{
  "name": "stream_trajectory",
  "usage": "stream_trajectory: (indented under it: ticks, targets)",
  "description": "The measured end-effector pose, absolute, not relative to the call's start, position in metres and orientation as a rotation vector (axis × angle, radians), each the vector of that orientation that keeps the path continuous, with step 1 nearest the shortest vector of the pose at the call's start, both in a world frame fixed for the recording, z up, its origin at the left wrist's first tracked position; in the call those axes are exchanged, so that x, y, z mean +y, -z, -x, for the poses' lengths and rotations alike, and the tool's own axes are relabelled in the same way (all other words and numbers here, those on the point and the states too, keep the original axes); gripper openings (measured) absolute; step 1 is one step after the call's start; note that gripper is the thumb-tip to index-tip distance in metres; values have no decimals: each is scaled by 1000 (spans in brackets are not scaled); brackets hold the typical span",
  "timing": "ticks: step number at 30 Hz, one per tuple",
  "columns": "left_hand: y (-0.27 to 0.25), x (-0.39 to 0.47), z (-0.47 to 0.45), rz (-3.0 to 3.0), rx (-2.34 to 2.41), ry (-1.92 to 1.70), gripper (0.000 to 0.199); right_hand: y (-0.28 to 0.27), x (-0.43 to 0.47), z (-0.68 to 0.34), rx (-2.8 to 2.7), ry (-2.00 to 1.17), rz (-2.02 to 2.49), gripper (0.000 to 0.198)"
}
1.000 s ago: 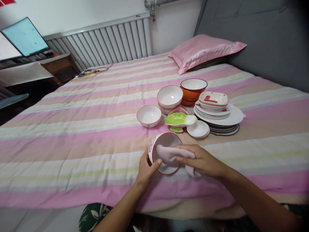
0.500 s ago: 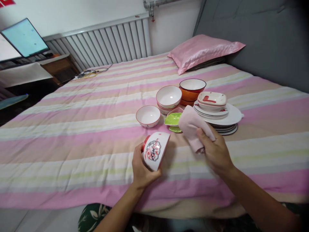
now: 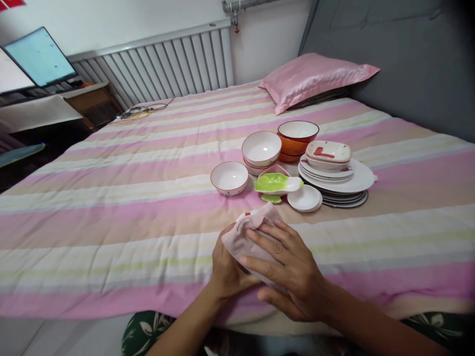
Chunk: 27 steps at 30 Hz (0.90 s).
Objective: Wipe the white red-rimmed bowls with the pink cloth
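Note:
My left hand (image 3: 228, 267) is closed round a white bowl (image 3: 246, 215) with a red mark, held low over the near part of the bed. A pale pink cloth (image 3: 256, 237) covers most of that bowl. My right hand (image 3: 293, 272) presses the cloth against it, fingers spread over the fabric. Just beyond the hands lie a green-and-white leaf-shaped dish (image 3: 272, 183) and small white saucers (image 3: 304, 199). A single red-rimmed bowl (image 3: 229, 179) sits to their left, in front of stacked red-rimmed bowls (image 3: 261, 149).
Orange bowls (image 3: 293, 144) are stacked behind. On the right, a pile of plates (image 3: 358, 177) carries rectangular dishes (image 3: 328, 152). A pink pillow (image 3: 315, 81) rests against the grey headboard (image 3: 389, 69). Cables (image 3: 144, 110) lie at the bed's far left edge, near a radiator (image 3: 159, 64).
My right hand has brought the cloth left and down onto the bowl, uncovering the saucers and the leaf dish's white end. The bowl has been lowered slightly and is now mostly hidden.

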<state>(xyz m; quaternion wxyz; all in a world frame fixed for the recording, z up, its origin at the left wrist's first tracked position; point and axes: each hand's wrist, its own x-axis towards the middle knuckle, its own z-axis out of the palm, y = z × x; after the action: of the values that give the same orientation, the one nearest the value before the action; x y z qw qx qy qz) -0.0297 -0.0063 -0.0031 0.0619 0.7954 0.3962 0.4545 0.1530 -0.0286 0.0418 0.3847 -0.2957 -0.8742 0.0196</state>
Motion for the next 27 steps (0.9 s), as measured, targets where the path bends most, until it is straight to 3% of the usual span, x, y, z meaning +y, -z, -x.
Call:
stream_trajectory:
  ticks: [6, 11, 27]
  targets:
    - [-3, -7, 23, -2611, 1133, -1352, 79, -38, -29, -147, -2185, 23, 965, 45]
    - [-1, -8, 19, -2659, 1210, -1367, 80, -37, -25, -149, -2101, -107, 1042, 46]
    - [7, -10, 17, -2752, 1067, -1341, 85, -29, 12, -173, -1450, -1175, 1036, 35]
